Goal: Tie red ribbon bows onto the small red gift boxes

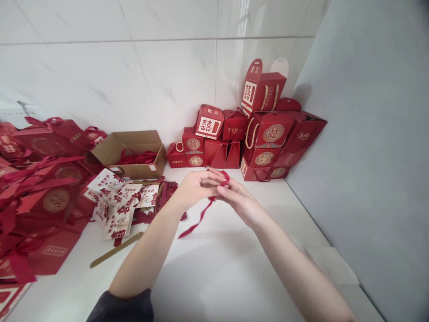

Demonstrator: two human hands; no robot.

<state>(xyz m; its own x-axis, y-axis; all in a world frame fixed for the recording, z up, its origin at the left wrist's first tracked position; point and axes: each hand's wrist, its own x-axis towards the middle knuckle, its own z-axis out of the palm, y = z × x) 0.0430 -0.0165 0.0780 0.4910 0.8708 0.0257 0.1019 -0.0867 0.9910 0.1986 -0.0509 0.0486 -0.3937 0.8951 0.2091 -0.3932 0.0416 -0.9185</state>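
One limp red satin ribbon — between left hand and right hand

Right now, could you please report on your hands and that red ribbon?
Left hand and right hand together, pinching a red ribbon; its tail hangs loose. Printed paper cards lie beside the left hand.

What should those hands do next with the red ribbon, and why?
I'd guess: gently lift the loose tail of the red ribbon up to the fingers. It dangles below the left hand and right hand, while the rest is bunched at their fingertips.
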